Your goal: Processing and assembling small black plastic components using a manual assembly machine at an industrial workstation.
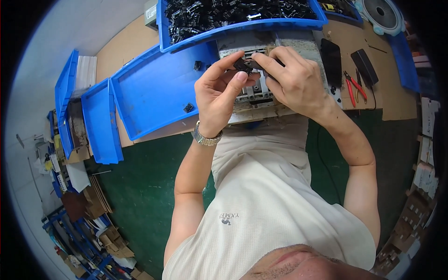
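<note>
Between thumb and fingers, my left hand pinches a small black plastic part. A metal watch band circles that wrist. Close against it, my right hand is closed, its thumb and forefinger at the part's right side; a dark piece shows under these fingers, and I cannot make out what it is. Both hands are over a metal fixture with rails on the bench. Left of my left hand lies a shallow blue tray, with a few similar black parts in it.
A blue bin heaped with black parts stands beyond my hands. To the right lie red-handled pliers, a black box-shaped device with a cord, and a fan. More blue trays stand at the left.
</note>
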{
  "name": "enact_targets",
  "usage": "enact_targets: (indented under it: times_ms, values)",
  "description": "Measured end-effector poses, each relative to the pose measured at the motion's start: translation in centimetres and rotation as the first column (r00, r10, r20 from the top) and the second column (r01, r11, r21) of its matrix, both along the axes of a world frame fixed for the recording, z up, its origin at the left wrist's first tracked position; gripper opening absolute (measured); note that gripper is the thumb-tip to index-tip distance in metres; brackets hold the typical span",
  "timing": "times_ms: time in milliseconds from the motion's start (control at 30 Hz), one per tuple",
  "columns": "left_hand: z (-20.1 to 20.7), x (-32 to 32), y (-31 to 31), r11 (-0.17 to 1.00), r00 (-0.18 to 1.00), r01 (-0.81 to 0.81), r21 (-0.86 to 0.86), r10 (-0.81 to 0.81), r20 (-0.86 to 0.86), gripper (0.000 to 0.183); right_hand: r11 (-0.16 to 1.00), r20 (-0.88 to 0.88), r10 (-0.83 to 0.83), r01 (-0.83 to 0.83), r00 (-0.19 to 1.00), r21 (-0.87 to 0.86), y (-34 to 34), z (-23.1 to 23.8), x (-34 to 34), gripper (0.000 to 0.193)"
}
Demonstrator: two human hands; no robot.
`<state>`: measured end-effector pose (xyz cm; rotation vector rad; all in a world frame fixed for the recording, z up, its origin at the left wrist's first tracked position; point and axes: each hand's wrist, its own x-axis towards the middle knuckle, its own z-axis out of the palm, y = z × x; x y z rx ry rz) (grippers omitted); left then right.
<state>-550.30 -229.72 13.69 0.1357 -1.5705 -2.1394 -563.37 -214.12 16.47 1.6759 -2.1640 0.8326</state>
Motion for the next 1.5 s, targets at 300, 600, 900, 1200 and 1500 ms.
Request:
enact_targets:
  times_ms: [300,600,900,1200,1500]
  values:
    - [-2.1,-0.5,-2.4,0.996,0.988,-0.024,0.091,0.010,0.151,0.041,0.916,0.135,-0.399,0.388,0.907,0.106,5.7,-0.2,-7.3,0.034]
    - [-3.4,-2.5,-1.9,0.730,0.975,-0.062,-0.680,0.191,0.117,0.035,0.402,-0.191,-0.794,0.734,0.577,0.547,13.2,-10.0,-15.8,0.037]
    - [-3.3,-2.0,-2.0,0.597,0.993,0.005,-0.802,0.091,0.074,0.024,0.809,0.014,-0.587,0.587,0.809,-0.017,8.9,-2.8,-17.6,0.028]
    - [-3.7,-2.1,-1.8,0.619,0.996,-0.048,-0.784,0.091,0.011,0.022,0.963,0.083,-0.269,0.267,0.959,0.033,-3.6,0.1,-18.8,0.019]
    - [0.5,-5.0,-6.2,0.942,0.962,-0.273,-0.194,0.271,-0.039,0.025,0.912,0.044,-0.401,0.394,0.915,0.113,-4.3,1.0,-17.0,0.021]
